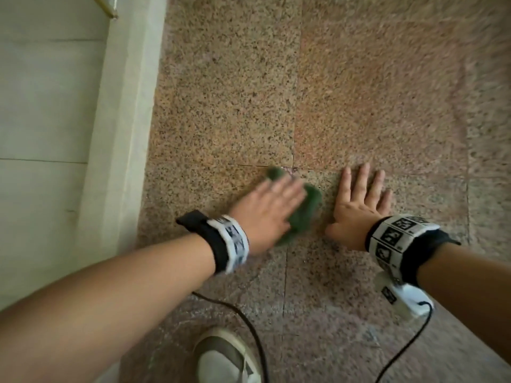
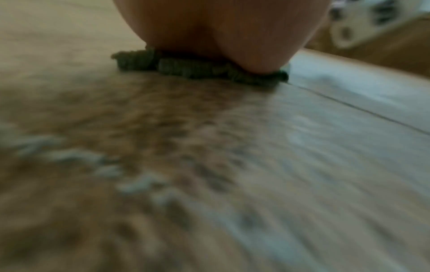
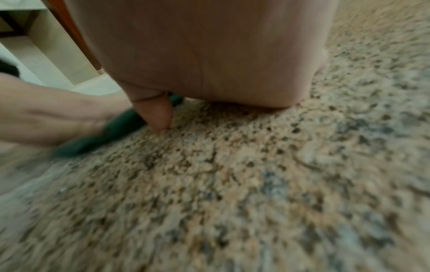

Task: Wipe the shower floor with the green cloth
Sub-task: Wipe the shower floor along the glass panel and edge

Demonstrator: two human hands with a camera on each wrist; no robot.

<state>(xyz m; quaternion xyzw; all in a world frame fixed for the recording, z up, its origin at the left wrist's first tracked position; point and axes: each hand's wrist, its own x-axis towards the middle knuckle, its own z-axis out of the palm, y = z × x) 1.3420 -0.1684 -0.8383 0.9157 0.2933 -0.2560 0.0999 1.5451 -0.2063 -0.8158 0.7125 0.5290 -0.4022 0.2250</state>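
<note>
The green cloth (image 1: 304, 210) lies flat on the speckled granite shower floor (image 1: 359, 92), near a crossing of tile joints. My left hand (image 1: 265, 208) presses down on it with straight fingers, blurred by motion; cloth shows beyond the fingertips and along the hand's right side. In the left wrist view the cloth (image 2: 197, 67) is squashed under the palm (image 2: 221, 27). My right hand (image 1: 359, 200) lies flat on the bare floor just right of the cloth, fingers spread. In the right wrist view the thumb (image 3: 156, 114) touches the floor, with the cloth (image 3: 111, 130) and left hand (image 3: 46, 114) at left.
A pale raised curb (image 1: 119, 139) borders the floor on the left, with light tiles (image 1: 41, 106) beyond it. A black cable (image 1: 249, 327) trails across the near floor beside my shoe (image 1: 224, 357). A second cable (image 1: 406, 349) hangs from the right wrist unit.
</note>
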